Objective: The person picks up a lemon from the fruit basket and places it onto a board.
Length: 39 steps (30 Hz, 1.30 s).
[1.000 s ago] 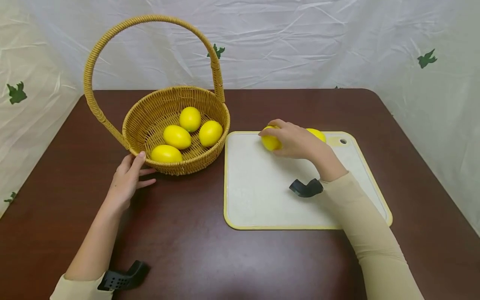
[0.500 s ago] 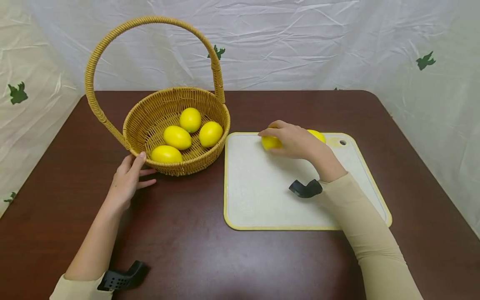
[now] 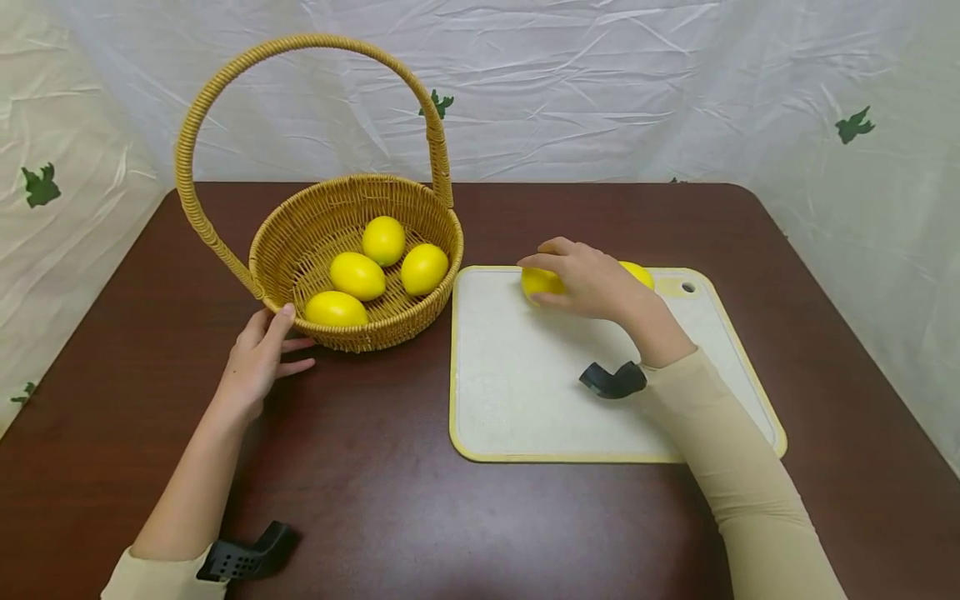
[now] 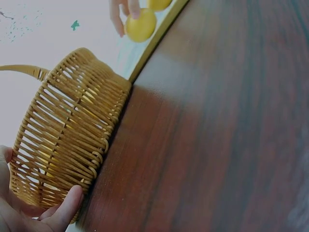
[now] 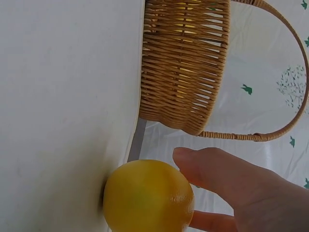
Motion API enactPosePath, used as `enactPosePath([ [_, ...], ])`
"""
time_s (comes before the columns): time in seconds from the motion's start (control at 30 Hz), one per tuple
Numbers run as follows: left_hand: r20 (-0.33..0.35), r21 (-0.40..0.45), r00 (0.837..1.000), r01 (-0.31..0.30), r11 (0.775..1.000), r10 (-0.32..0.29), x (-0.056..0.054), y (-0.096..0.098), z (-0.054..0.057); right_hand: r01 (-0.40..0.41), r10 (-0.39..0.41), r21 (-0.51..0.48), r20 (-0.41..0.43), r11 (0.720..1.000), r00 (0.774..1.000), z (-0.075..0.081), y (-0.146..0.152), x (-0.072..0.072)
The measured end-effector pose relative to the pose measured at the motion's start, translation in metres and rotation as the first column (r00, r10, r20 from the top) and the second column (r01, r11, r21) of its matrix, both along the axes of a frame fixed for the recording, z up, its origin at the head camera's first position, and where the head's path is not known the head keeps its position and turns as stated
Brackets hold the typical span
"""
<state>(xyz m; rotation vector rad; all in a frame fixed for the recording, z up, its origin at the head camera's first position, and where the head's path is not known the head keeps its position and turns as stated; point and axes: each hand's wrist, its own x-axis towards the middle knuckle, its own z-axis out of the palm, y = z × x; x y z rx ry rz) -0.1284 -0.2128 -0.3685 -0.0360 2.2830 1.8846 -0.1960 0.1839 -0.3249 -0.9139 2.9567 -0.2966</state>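
Observation:
In the head view my left hand (image 3: 255, 358) holds the near left side of a wicker basket (image 3: 375, 335). Its thumb lies at the rim, and the fingers reach low along the outer wall. Several yellow lemons (image 3: 357, 276) lie inside the basket. My right hand (image 3: 592, 279) grips a lemon (image 3: 536, 283) near the back left corner of a white cutting board (image 3: 517, 392). From the right wrist view, that lemon (image 5: 147, 195) sits right at the board's surface, with the thumb and a finger around it. Another lemon (image 3: 637, 272) shows partly behind the right hand.
The basket's tall arched handle (image 3: 187, 142) rises on the left. A hanging hole (image 3: 687, 287) marks the board's back right corner. Beneath everything is a dark brown table (image 3: 360, 500), with a white curtain (image 3: 570, 92) behind it.
Both hands stay almost in place. The right fingers shift slightly over the lemon on the board, and the view drifts a little. The basket and its lemons keep their places.

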Motion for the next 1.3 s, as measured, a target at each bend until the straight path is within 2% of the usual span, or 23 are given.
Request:
enactPosePath([
  [1.03, 0.004, -0.009, 1.000, 0.004, 1.000, -0.004, -0.0012, -0.0025, -0.0010, 0.018, -0.018, 0.000, -0.021, 1.000, 1.000, 0.0035, -0.0005, 0.0028],
  [1.3, 0.003, -0.001, 1.000, 0.004, 1.000, -0.004, -0.0025, 0.0006, -0.0001, -0.027, 0.024, -0.050, -0.062, 0.998, 0.998, 0.0010, -0.0007, 0.0025],
])
